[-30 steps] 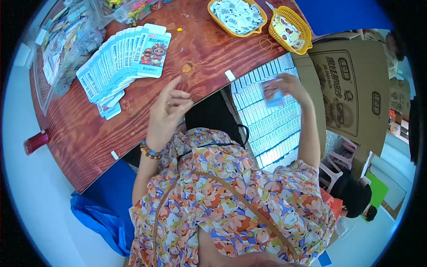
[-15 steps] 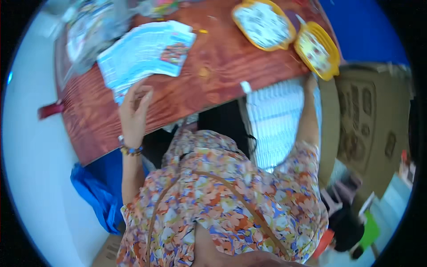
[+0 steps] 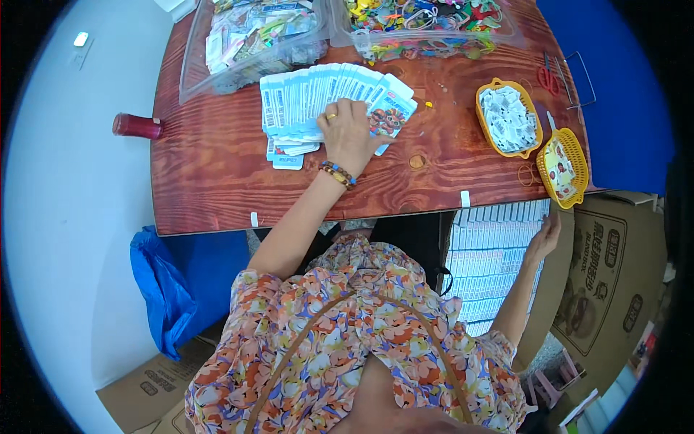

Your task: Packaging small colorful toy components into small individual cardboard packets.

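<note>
A row of fanned light-blue and white cards (image 3: 300, 101) lies on the wooden table, its rightmost one showing a colourful picture. My left hand (image 3: 349, 137), with a ring and a bead bracelet, rests on the row near its right end. Its thumb is spread away from the fingers. A few more cards (image 3: 288, 162) stick out below the row at its left. To the right, below the table edge, a cardboard box (image 3: 558, 278) holds rows of stacked white-and-blue packs (image 3: 488, 253). My right hand (image 3: 543, 237) is at this box's right side, fingers stretched out and holding nothing visible.
Two clear plastic bins stand at the back, one of packets (image 3: 253, 36), one of small colourful trinkets (image 3: 426, 22). Yellow baskets (image 3: 508, 119) (image 3: 566, 166) hold small packets and cards. Red scissors (image 3: 549, 78) lie beyond them. A dark red cylinder (image 3: 137, 126) projects past the left edge.
My left hand has gone from beside the near-left edge of the cards onto their right part. The view has shifted and sharpened, bringing the back bins into sight. My right hand stays by the box.
</note>
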Available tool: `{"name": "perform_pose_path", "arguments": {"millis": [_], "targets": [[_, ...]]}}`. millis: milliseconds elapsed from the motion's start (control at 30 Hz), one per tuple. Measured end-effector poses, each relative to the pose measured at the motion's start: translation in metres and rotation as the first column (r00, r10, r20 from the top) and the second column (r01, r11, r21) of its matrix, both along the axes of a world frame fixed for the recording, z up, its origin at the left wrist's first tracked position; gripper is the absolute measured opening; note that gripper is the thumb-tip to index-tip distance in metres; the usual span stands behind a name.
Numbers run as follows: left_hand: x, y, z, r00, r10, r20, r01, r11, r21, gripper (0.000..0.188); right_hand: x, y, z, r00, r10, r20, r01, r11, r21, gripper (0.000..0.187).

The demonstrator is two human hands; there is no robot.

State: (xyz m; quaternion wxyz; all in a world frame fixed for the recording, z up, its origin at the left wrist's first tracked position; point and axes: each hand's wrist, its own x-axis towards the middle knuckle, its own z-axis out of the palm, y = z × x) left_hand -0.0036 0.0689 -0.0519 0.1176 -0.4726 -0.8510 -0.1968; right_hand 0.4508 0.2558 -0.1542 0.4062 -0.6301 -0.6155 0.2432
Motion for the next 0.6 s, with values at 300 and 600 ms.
{"name": "perform_pose_path", "arguments": {"millis": [300,600], "targets": [[-0.009,-0.006,0.001,0.991,0.117,0.071,-0.115,0.993,-0.031,0.065,-0.094,-0.060,0.088,0.920,0.392,-0.020,-0.378,0.897,0.228,0.034],[-0.042,-0.036,-0.022,0.940,-0.045,0.338,-0.102,0.909,0.403,0.046,-0.276,-0.074,0.143,0.548,0.835,-0.038,-0.811,0.542,0.221,0.025]]}}
